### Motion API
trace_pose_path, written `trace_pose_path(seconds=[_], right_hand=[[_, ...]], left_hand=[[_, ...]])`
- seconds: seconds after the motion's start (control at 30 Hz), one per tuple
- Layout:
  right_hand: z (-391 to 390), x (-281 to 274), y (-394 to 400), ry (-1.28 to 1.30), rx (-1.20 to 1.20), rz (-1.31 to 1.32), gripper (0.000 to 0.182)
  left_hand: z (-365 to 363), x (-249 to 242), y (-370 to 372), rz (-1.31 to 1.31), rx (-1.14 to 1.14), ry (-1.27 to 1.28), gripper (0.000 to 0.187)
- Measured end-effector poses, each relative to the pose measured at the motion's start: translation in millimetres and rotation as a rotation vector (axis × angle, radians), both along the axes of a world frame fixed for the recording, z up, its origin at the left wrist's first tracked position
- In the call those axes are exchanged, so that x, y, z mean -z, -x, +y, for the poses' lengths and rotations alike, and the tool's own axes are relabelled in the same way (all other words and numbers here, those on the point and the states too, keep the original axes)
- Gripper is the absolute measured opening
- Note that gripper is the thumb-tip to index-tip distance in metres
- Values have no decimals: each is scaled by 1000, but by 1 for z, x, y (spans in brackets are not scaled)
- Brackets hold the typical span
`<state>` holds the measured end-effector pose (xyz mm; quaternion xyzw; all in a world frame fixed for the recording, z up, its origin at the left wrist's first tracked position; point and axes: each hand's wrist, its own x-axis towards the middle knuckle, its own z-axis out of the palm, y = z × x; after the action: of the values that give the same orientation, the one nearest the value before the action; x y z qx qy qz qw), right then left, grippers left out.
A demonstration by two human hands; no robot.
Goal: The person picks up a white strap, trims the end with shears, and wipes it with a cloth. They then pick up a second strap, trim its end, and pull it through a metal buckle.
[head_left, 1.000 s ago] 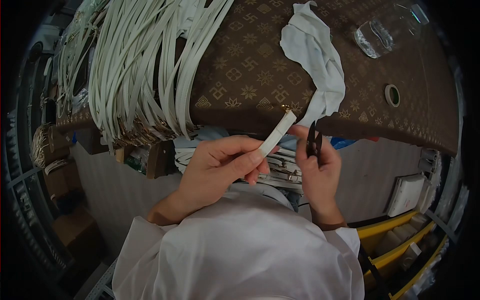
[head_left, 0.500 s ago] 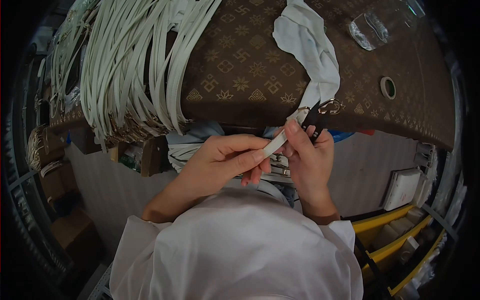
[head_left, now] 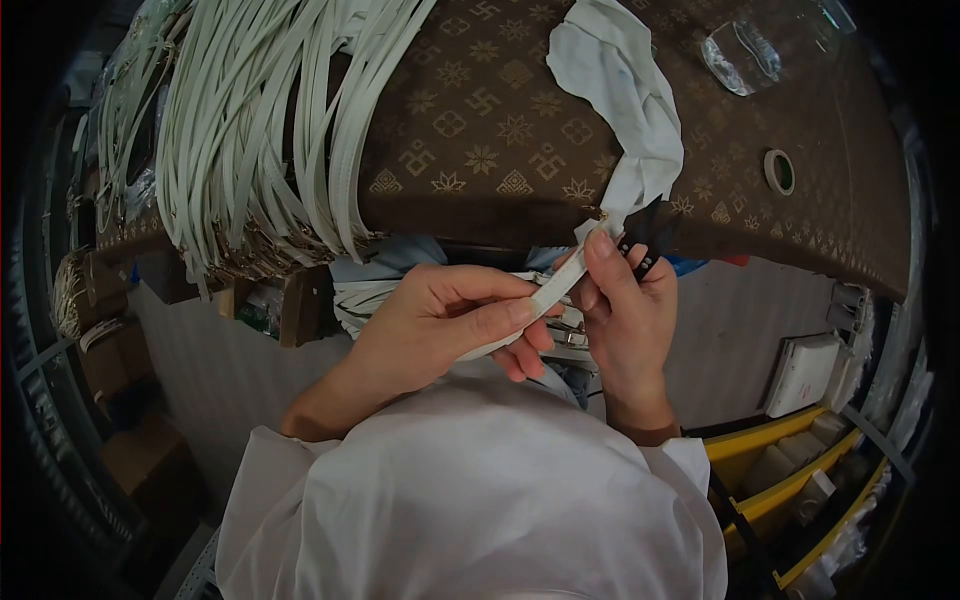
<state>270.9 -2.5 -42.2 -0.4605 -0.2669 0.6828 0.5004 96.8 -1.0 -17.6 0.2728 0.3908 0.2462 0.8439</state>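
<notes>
A narrow white strap point(head_left: 556, 287) runs slantwise between my two hands, just off the table's front edge. My left hand point(head_left: 440, 315) pinches its lower part between thumb and fingers. Higher up, the thumb of my right hand point(head_left: 628, 315) presses on the strap near its upper end. A black tool with silver rivets on its handle point(head_left: 641, 258) is also tucked in the fingers of my right hand; its far end is dark and blurred. A crumpled white cloth point(head_left: 640, 130) lies on the table and reaches down to the strap's upper end.
Many white straps point(head_left: 260, 130) with metal ends hang over the brown patterned tablecloth point(head_left: 480, 130) at left. A clear plastic container point(head_left: 735, 60) and a tape roll point(head_left: 779, 172) lie at right. More straps point(head_left: 360, 305) rest under my hands. Yellow bins point(head_left: 775, 510) stand at lower right.
My right hand has shifted slightly up and right, and more of the strap shows between my hands. The gold clasp seen beside the black tool is out of sight.
</notes>
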Motion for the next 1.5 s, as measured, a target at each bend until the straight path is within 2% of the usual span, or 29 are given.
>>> trace_pose_path(seconds=[0.07,0.1,0.17,0.2,0.27,0.3,0.37,0.57,1.07,1.27,1.5], right_hand=[[-2,6,-3,-111,-14,-166,23],[-2,6,-4,-112,-16,-164,23],[-4,5,-6,-368,44,-494,22],[-4,5,-9,-370,41,-491,22],[-6,2,-15,-690,16,-869,28],[-9,0,-17,-690,16,-868,28],[-16,-3,-20,-739,-98,-1099,34],[-14,-5,-17,-856,-56,-1164,36],[-16,0,-18,-906,-64,-1249,38],[-15,3,-20,-889,-47,-1178,38],[-9,0,-29,-931,-65,-1212,37]], left_hand=[[0,0,0,-3,-13,-1,24],[0,0,1,-1,-30,-22,24],[0,0,1,3,-52,-43,24],[-1,0,0,37,-106,-62,24],[-2,-1,-1,72,-161,-81,23],[-2,-3,-1,67,-180,-81,25],[-3,-2,-2,61,-196,-80,26],[-4,-2,-2,83,-180,-143,29],[-6,3,-1,79,-170,-174,29],[-7,1,-4,68,-199,-167,28],[-5,-2,-5,73,-181,-143,28]])
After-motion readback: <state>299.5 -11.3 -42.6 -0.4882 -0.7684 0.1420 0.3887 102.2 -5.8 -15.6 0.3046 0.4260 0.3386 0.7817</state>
